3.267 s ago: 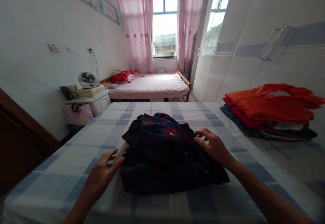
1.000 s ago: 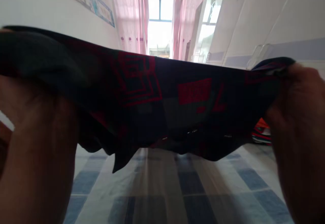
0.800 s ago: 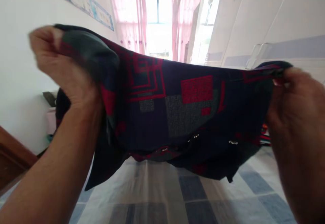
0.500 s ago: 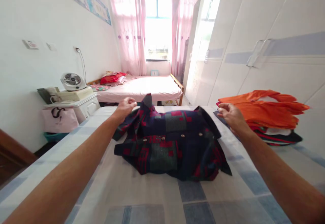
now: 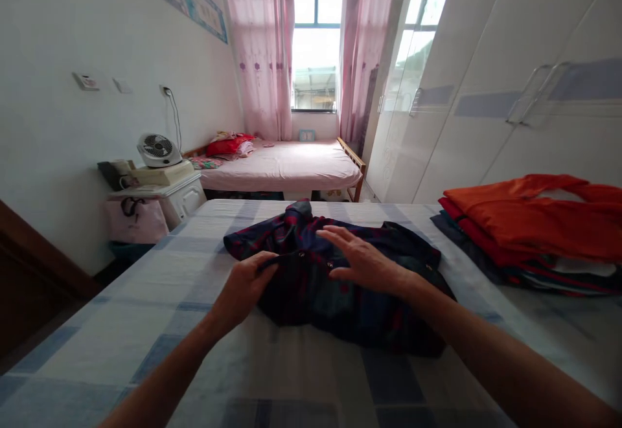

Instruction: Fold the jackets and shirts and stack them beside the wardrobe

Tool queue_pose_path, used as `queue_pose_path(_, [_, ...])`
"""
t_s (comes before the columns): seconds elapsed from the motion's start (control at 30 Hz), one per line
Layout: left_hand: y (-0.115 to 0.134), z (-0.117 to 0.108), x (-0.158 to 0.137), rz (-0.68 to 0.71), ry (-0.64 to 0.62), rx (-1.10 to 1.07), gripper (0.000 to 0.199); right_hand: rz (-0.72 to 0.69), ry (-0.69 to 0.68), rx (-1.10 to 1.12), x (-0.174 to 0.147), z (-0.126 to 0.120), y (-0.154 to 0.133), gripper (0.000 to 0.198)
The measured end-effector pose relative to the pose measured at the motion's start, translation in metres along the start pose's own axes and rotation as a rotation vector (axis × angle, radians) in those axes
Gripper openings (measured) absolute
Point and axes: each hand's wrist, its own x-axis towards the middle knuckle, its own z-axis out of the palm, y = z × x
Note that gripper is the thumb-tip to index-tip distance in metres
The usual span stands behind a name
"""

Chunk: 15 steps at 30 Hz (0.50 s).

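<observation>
A dark navy, red and green patterned shirt (image 5: 321, 302) with a row of buttons lies rumpled on the checked bedsheet (image 5: 208, 376), its collar end toward the left. My left hand (image 5: 247, 285) pinches the edge of the shirt near its left end, beside the top button. Over the middle of the shirt, my right hand (image 5: 362, 259) hovers with fingers spread and nothing in them; whether its fingertips touch the cloth I cannot tell. My right forearm hides part of the shirt's right side.
A stack of folded clothes (image 5: 529, 221), orange on top, sits at the right. Beyond the near bed stands a second bed (image 5: 291, 168) with a pink sheet. To the left a fan (image 5: 159, 149) rests on a white cabinet (image 5: 187, 198); white wardrobes (image 5: 466, 78) line the right.
Both hands have come in over the shirt; the left has taken hold of its edge, and the right has moved left above its middle. The shirt has flattened at the back, and the view has shifted.
</observation>
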Motion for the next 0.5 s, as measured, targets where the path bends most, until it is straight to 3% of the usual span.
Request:
queue_pose_path(0.07, [0.028, 0.007, -0.004, 0.123, -0.045, -0.053, 0.029, -0.084, -0.101, 0.046, 0.018, 0.01, -0.017, 0.083])
queue_pose_path(0.13, [0.048, 0.012, -0.009, 0.238, -0.013, -0.135, 0.025, -0.105, -0.107, 0.122, 0.033, 0.013, -0.026, 0.062])
queue_pose_path(0.17, [0.053, 0.015, -0.012, 0.274, 0.066, -0.182, 0.025, -0.093, -0.073, 0.182, 0.039, 0.012, -0.029, 0.047])
queue_pose_path(0.23, [0.051, 0.02, -0.016, 0.301, 0.292, -0.242, 0.034, -0.015, 0.088, 0.34, 0.05, 0.003, -0.031, 0.025])
queue_pose_path(0.3, [0.037, 0.024, -0.021, 0.287, 0.403, -0.195, 0.051, 0.123, 0.344, 0.556, 0.057, -0.013, -0.032, 0.015])
queue_pose_path(0.4, [0.007, 0.034, -0.029, 0.223, 0.271, -0.04, 0.08, 0.311, 0.682, 0.974, 0.06, -0.045, -0.041, 0.008])
queue_pose_path(0.5, [-0.007, 0.05, -0.04, 0.097, 0.064, -0.1, 0.096, 0.286, 0.873, 1.282, 0.06, -0.08, -0.058, 0.008])
